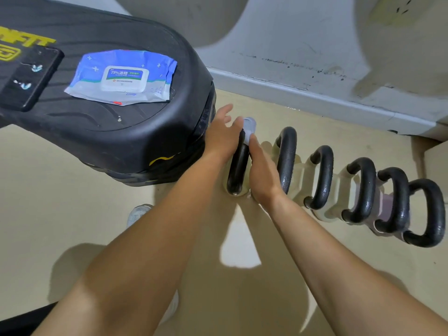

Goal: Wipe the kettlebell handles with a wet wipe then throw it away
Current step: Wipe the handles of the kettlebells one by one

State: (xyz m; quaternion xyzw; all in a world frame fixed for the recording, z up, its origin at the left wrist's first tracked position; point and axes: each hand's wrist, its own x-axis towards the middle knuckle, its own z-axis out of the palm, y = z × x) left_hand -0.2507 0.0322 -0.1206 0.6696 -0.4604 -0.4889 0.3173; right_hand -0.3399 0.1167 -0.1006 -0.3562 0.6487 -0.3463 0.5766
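Two bare forearms fill the near part of the view. The left forearm comes in from the lower left and the right forearm from the lower right, both reaching forward and down toward the beige floor. They meet at the leftmost kettlebell handle, a black loop at the left end of a row of six kettlebells. The row stands side by side on the floor, near the foot of a scuffed grey wall.

The wet wipe is bunched into a small pale wad on the far end of that handle, touching it. The left hand lies just left of the handle with its fingers straight and slightly spread, gripping nothing. One fingertip seems to touch the wipe, though the fingers are blurred. The right hand lies along the right side of the handle, between it and the next handle. One digit is stretched forward with its tip on the wipe. Its other fingers are hidden, so I cannot tell whether it grasps the wipe or only presses it.

To the left, a black counter with yellow lettering carries a blue-and-white pack of wipes, lying flat with its white flap lid facing up. A dark phone lies near the pack but apart from it. A white shoe shows on the floor beside the left forearm.
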